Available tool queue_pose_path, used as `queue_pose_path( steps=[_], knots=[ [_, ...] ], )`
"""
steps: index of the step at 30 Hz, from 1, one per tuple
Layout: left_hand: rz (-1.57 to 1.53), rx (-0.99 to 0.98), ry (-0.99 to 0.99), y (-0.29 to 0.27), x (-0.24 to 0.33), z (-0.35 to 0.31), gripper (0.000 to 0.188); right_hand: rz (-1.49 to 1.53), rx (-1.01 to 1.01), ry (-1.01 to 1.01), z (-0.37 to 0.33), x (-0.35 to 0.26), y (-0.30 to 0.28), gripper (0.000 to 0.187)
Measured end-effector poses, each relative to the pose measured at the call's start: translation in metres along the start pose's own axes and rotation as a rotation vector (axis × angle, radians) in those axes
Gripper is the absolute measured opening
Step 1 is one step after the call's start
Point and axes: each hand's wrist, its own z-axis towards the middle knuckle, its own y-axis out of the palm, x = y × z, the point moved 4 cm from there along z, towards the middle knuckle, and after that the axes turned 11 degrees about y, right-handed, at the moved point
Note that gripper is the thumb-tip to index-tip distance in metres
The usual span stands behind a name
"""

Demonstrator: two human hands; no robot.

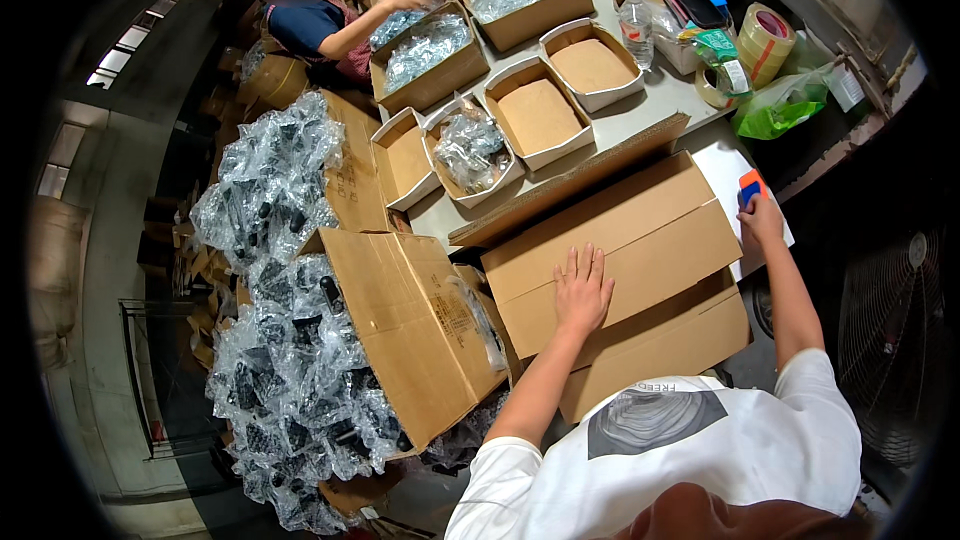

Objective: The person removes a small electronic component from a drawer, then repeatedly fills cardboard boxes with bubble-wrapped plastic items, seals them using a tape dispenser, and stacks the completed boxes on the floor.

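Note:
My left hand [583, 292] lies flat with fingers spread on the top flaps of a large brown cardboard box [650, 230]. The two top flaps meet along a seam, and another flap [670, 335] sticks out on my side. Just beyond the box's right end, my right hand [764, 218] is closed around a small orange and blue hand tool [750, 187]. My fingers partly cover the tool, so its exact kind cannot be made out. It is over a white surface beside the box.
Bubble-wrapped dark items [290, 370] pile up on the left beside an open carton [410, 320]. Shallow trays [540, 115], a water bottle [635, 25] and tape rolls [765, 45] stand on the far table. A co-worker [320, 25] reaches into a box of bagged parts [430, 50]. A fan [890, 340] is at right.

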Motion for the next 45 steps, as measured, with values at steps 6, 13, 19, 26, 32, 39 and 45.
queue_pose_path(
  steps=[6, 13, 19, 26, 32, 39, 45],
  knots=[
    [-0.234, 0.23, 0.107, 0.0, -0.003, 0.004, 0.046, 0.844, -0.089, -0.351, -0.148, -0.09, -0.049, 0.061],
    [-1.438, 0.293, -0.193, 0.009, -0.022, 0.043, 0.051, 0.707, 0.027, -1.034, -0.224, -0.123, 0.061, 0.067],
    [-1.821, 0.081, -0.327, -0.001, -0.033, 0.051, 0.043, 0.655, 0.007, -1.105, -0.233, -0.127, 0.071, 0.067],
    [-1.764, -0.093, -0.3, -0.019, -0.038, 0.06, 0.037, 0.599, 0.023, -1.111, -0.229, -0.117, 0.078, 0.071],
    [-1.798, -0.088, -0.159, -0.021, -0.043, 0.055, 0.033, 0.558, 0.257, -1.382, -0.237, -0.112, 0.079, 0.078],
    [-1.742, -0.421, 0.097, -0.047, -0.03, 0.039, 0.028, 0.411, 0.363, -1.444, -0.231, -0.099, 0.068, 0.042],
    [-1.596, -0.348, 0.251, -0.043, -0.033, 0.034, 0.023, 0.413, 0.354, -1.447, -0.225, -0.098, 0.07, 0.041]
  ],
)
